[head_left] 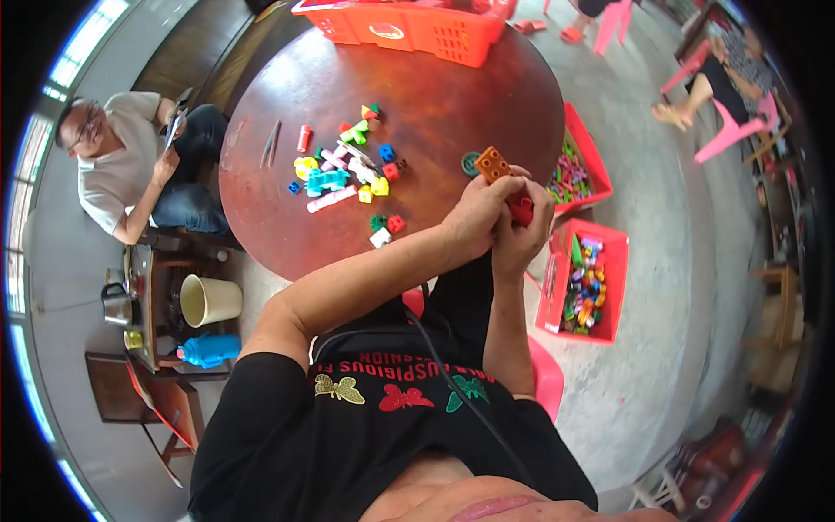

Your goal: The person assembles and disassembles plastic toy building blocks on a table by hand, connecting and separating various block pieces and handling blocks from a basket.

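Note:
At the table's right edge my left hand (477, 213) and my right hand (528, 237) are pressed together. An orange toy building brick (493, 163) with studs on top sticks out above my left hand's closed fingers. My right hand is closed around a red toy piece (522, 211), mostly covered by fingers. Whether the two pieces are joined, I cannot tell. A dark green round piece (470, 164) lies just left of the orange brick. Farther left is a loose pile of toy pieces, with a light-blue piece (327, 182), a yellow block (380, 186) and a pink-and-white tube (332, 199).
A red basket (383, 30) stands at the round table's (287, 235) far edge. Two red bins, one farther (598, 161) and one nearer (614, 300), hold colourful pieces at right. A dark tweezer-like tool (271, 143) lies at left. One person (130, 165) sits left, others at back right.

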Tool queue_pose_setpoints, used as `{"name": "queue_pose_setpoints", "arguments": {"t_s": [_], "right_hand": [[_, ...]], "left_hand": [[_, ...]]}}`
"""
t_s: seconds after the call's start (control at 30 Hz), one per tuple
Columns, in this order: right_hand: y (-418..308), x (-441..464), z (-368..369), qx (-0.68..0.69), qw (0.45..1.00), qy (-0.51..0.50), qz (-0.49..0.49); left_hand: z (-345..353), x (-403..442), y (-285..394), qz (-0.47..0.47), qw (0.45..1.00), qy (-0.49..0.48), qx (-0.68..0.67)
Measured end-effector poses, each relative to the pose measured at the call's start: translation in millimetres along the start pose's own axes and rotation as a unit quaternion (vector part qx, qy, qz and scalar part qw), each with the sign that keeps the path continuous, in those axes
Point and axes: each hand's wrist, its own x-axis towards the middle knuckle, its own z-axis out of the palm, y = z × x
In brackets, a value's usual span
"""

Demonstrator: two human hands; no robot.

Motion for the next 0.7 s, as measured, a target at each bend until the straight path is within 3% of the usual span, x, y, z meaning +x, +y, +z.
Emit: {"name": "queue_pose_setpoints", "arguments": {"t_s": [0.07,0.13,0.17,0.2,0.23,0.27,0.33,0.37,0.4,0.43,0.5,0.53,0.6,0.63,0.7], "right_hand": [[-6,10,19,-0.007,0.999,0.024,-0.028],[-11,51,51,0.006,0.994,0.034,-0.102],[-22,83,69,0.012,0.991,0.026,-0.133],[-14,119,95,0.017,0.985,0.03,-0.169],[-15,153,121,0.025,0.99,0.026,-0.138],[-13,194,145,0.016,0.985,0.013,-0.171],[-10,245,180,-0.098,0.975,-0.016,-0.201],[1,264,184,-0.083,0.978,-0.059,-0.18],[-8,267,185,-0.069,0.98,-0.1,-0.159],[-8,249,176,-0.056,0.985,-0.091,-0.134],[4,205,159,0.078,0.978,-0.175,-0.086],[4,172,146,0.128,0.972,-0.198,-0.001],[26,126,120,0.034,0.966,-0.254,0.046],[31,105,108,-0.011,0.965,-0.253,0.073],[56,66,95,-0.008,0.965,-0.227,0.132]], "left_hand": [[6,4,25,0.006,1.0,0.024,-0.004],[8,20,67,0.095,0.992,-0.036,0.074],[1,44,94,0.17,0.964,-0.083,0.185],[8,67,127,0.155,0.974,-0.115,0.115],[14,89,161,0.136,0.979,-0.145,0.045],[29,92,199,0.185,0.976,-0.044,0.11],[13,124,276,0.133,0.971,-0.004,0.198],[5,107,286,0.17,0.955,0.08,0.228],[-8,87,293,0.204,0.93,0.162,0.258],[-39,86,289,0.252,0.922,0.098,0.277],[-92,50,267,0.24,0.924,0.135,0.267],[-131,40,253,0.258,0.919,0.118,0.272],[-203,3,223,0.299,0.895,0.135,0.301],[-223,-18,206,0.353,0.839,0.198,0.363],[-244,-63,181,0.33,0.849,0.23,0.344]]}}
